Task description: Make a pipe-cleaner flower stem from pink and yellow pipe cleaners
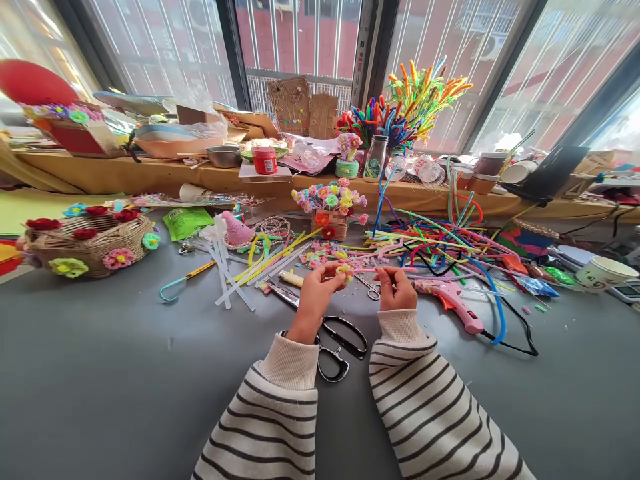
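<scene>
My left hand (316, 293) pinches a small pink and yellow pipe-cleaner flower (345, 270) above the grey table (115, 373). My right hand (395, 288) grips the thin pink pipe-cleaner stem (367, 270) that runs from the flower to its fingers. Both hands sit close together at the table's middle. Black-handled scissors (340, 343) lie just under my left wrist. A small pair of silver scissors (371, 288) lies between the two hands.
A pink glue gun (453, 301) with a black cord lies right of my right hand. Loose pipe cleaners (440, 243) spread behind. A small basket of finished flowers (330, 207) stands ahead, a rope basket (90, 243) at left, a paper cup (605, 272) at right.
</scene>
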Tool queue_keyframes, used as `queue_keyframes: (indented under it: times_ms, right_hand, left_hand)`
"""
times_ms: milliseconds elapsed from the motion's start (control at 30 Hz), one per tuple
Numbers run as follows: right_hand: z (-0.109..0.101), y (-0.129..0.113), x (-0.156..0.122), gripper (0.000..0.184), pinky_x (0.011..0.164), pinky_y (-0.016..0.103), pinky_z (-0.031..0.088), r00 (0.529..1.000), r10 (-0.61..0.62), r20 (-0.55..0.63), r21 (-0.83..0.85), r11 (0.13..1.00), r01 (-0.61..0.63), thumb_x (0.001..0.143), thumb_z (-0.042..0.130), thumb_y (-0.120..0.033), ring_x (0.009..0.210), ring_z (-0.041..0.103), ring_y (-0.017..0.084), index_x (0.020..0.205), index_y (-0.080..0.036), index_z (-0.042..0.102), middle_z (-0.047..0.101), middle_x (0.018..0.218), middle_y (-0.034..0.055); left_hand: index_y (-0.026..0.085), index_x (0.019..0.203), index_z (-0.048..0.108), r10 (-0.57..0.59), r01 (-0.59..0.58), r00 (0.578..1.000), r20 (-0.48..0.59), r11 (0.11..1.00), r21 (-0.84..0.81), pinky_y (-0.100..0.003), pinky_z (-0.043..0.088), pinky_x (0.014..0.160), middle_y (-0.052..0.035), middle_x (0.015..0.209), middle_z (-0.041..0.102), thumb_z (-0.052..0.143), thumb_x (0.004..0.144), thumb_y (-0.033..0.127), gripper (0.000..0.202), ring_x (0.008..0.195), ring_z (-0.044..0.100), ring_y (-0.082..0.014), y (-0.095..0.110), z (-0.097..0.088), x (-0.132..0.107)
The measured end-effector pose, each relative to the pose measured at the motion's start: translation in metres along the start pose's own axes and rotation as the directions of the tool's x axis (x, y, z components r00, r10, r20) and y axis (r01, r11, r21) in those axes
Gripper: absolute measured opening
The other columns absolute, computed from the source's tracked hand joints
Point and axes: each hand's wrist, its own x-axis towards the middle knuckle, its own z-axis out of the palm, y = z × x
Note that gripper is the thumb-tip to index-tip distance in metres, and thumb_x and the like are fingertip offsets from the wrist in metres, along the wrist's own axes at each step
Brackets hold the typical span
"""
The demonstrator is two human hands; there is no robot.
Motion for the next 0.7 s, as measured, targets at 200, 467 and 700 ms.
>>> queue_keyframes:
  times_ms: [200,467,700]
  right_hand:
    - [0.0,0.0,0.0,0.035,0.043,0.019,0.035,0.994,-0.053,0.094,-0.001,0.999,0.053,0.073,0.037,-0.043,0.043,0.043,0.009,0.065,-0.015,0.057,0.053,0.053,0.0014]
    - [0.005,-0.001,-0.003,0.04,0.041,0.02,0.035,0.935,0.063,0.35,0.147,0.982,-0.121,0.066,0.043,-0.049,0.037,0.041,0.007,0.047,-0.016,0.053,0.046,0.04,-0.0018]
    - [0.004,-0.01,-0.002,0.024,0.034,0.019,0.035,0.92,0.115,0.375,0.528,0.789,-0.314,0.062,0.054,-0.038,0.036,0.042,0.006,0.068,-0.015,0.051,0.054,0.051,-0.0024]
  left_hand:
    - [0.013,0.072,0.057,0.036,-0.064,0.989,-0.147,0.98,-0.19,-0.023,0.043,0.066,-0.0008,0.073,0.058,0.06,0.054,0.018,0.018,0.063,0.052,-0.0067,0.003,-0.003,0.002]
    - [0.015,0.075,0.058,-0.035,0.002,0.99,-0.133,0.972,-0.237,-0.017,0.042,0.056,-0.0017,0.077,0.059,0.063,0.052,0.022,0.024,0.06,0.054,-0.006,0.009,-0.001,-0.002]
    - [0.012,0.071,0.058,-0.118,0.133,0.989,0.094,0.976,-0.174,-0.021,0.045,0.061,-0.0014,0.07,0.059,0.065,0.05,0.018,0.022,0.061,0.054,-0.0077,0.006,0.003,-0.002]
